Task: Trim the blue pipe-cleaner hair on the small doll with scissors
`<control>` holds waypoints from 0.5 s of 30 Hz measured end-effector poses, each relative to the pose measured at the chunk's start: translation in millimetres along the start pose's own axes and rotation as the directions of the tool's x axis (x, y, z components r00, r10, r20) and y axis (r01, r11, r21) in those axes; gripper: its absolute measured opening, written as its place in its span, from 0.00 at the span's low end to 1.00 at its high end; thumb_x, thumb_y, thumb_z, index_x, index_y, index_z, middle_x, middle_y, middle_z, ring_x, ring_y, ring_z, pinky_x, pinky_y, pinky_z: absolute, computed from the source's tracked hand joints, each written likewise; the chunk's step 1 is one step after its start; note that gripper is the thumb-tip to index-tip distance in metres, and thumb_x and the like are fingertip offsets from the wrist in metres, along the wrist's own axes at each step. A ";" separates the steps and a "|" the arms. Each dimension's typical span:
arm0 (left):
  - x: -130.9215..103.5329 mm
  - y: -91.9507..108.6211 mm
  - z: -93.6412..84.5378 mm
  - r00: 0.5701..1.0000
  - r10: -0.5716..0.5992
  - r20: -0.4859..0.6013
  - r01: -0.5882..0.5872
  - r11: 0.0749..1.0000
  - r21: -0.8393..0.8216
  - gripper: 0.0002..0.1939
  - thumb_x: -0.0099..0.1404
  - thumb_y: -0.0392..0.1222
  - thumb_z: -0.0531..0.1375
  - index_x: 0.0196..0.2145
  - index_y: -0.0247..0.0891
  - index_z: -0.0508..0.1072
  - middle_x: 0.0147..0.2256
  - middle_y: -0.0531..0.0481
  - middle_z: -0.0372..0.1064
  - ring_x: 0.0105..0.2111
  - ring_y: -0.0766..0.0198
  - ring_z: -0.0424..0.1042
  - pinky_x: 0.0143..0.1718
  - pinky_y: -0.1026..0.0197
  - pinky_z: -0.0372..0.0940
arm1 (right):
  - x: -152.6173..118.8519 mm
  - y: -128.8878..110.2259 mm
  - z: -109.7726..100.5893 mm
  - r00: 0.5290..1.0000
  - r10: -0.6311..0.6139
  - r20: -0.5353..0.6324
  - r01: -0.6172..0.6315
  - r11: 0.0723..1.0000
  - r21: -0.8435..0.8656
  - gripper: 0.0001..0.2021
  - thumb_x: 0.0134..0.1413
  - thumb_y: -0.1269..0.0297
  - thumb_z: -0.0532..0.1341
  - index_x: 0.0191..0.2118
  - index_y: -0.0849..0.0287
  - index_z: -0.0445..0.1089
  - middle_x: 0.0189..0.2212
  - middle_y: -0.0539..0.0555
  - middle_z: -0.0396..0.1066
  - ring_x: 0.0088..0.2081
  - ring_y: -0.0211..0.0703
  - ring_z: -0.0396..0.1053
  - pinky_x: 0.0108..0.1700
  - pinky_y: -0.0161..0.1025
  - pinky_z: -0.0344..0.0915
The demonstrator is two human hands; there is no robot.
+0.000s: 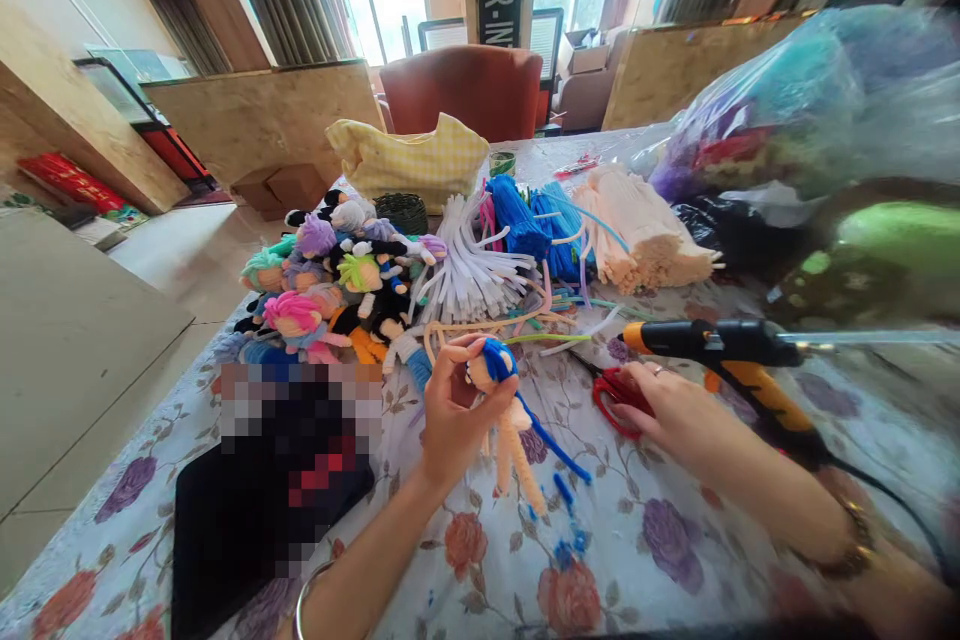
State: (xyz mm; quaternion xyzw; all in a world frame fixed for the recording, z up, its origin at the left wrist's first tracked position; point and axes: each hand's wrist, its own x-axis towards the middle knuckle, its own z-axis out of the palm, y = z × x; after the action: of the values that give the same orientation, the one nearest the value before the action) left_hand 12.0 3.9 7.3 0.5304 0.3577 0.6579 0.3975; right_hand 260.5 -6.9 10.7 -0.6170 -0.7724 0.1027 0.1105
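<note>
Held up in my left hand (461,410) is a small doll (491,375) made of fuzzy pipe cleaners, with a blue-covered head and peach limbs hanging down. One long blue pipe cleaner (553,442) trails from its head toward the right. My right hand (649,400) is on the red handles of a pair of scissors (611,400) lying on the tablecloth, blades pointing away to the left. How far its fingers go through the handle loops is hard to see. Blue clippings (571,530) lie on the cloth below the doll.
Finished dolls (292,315) are heaped at the left, behind a dark tablet (225,520). White (480,265), blue (521,215) and peach pipe cleaner bundles (637,230) stand behind my hands. A glue gun (712,342) with its cord lies right, near plastic bags (810,100).
</note>
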 end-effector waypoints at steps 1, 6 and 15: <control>-0.3 0.4 0.2 1.000 0.002 0.001 -0.002 1.000 0.002 0.15 0.52 0.36 0.69 0.35 0.43 0.68 0.45 0.48 0.68 0.45 0.61 0.72 0.43 0.58 0.70 | 0.0 2.8 1.6 1.000 0.006 0.016 -0.006 1.000 0.003 0.07 0.55 0.68 0.59 0.38 0.64 0.71 0.34 0.64 0.76 0.36 0.57 0.74 0.37 0.46 0.68; -0.8 1.7 0.6 1.000 0.015 -0.005 -0.015 1.000 -0.013 0.15 0.52 0.35 0.69 0.35 0.42 0.68 0.44 0.49 0.68 0.44 0.62 0.72 0.42 0.59 0.69 | 6.6 4.0 -1.9 0.996 0.012 0.083 -0.015 0.999 0.040 0.07 0.55 0.65 0.58 0.30 0.60 0.69 0.31 0.62 0.75 0.33 0.53 0.73 0.34 0.44 0.65; 3.9 1.0 -2.4 0.996 0.046 0.075 -0.040 0.996 -0.081 0.18 0.51 0.32 0.69 0.38 0.44 0.72 0.45 0.49 0.70 0.45 0.62 0.72 0.43 0.59 0.70 | 9.6 -10.9 -35.6 0.961 -0.170 0.218 0.043 0.870 0.492 0.09 0.60 0.61 0.55 0.38 0.60 0.69 0.28 0.53 0.74 0.27 0.42 0.72 0.27 0.37 0.68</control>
State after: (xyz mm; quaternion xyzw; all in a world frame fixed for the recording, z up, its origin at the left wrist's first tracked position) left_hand 9.0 6.8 9.3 0.5464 0.3044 0.6592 0.4175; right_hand 259.0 0.8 48.3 -0.5078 -0.7630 0.3637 0.1664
